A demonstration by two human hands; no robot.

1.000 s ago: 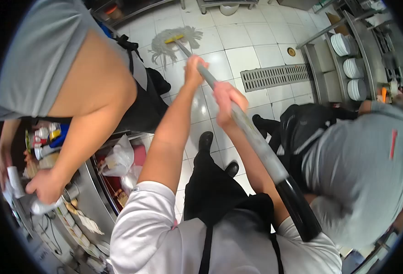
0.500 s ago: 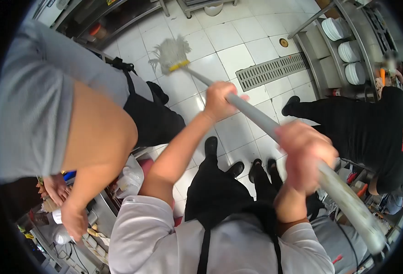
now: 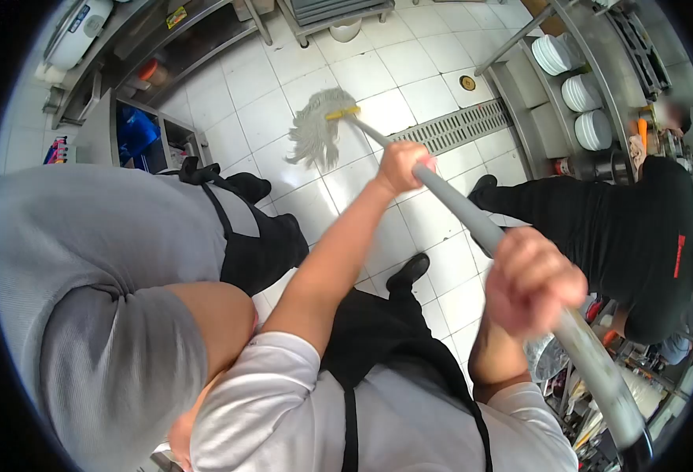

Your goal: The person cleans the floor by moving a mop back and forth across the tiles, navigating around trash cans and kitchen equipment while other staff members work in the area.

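Note:
A long grey mop handle (image 3: 464, 211) runs slantwise across the head view. My left hand (image 3: 401, 167) is closed around it at its middle, nearer the mop head. Higher up the handle, my right hand (image 3: 533, 279) grips it too, its fingers a little blurred. At the far end, the mop head (image 3: 315, 130) lies on the white tiled floor (image 3: 397, 244). Its grey strands spread toward the left from a yellow clamp (image 3: 342, 113).
A person in a grey shirt (image 3: 102, 236) stands close on my left. Another person in black (image 3: 598, 228) is at the right, beside shelves with stacked plates (image 3: 594, 130). A floor drain grate (image 3: 464, 126) lies beyond the handle. Metal racks (image 3: 334, 12) stand at the back.
The mop head has shifted right and nearer in view, its strands now trailing left. Both hands stay on the handle. The person on my left has moved; their hands are now out of sight.

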